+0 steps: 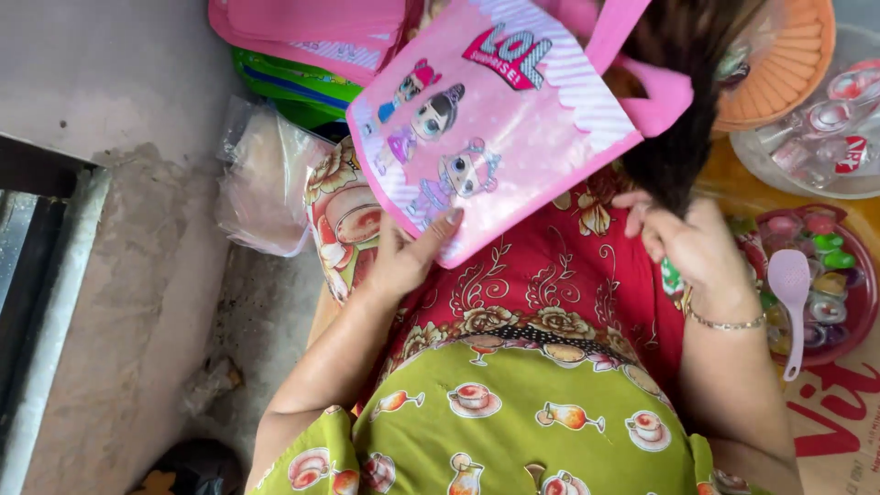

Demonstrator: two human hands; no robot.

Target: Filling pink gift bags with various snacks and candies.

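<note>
A pink cartoon-printed bag (500, 119) with pink handles lies tilted over my lap. My left hand (408, 252) grips its lower edge, thumb on the front. My right hand (687, 240), with a thin bracelet on the wrist, is closed around a hanging lock of dark hair (683, 110) beside the bag's right side. Under both hands is my red floral skirt (559, 284) and a green printed top.
A stack of similar pink and green bags (293, 55) lies behind. A clear plastic packet (266, 183) rests on the concrete floor at left. At right stand a red bowl (862, 275) of small jelly cups with a pink spoon (791, 302), a clear tub (825, 128) and an orange basket (788, 64).
</note>
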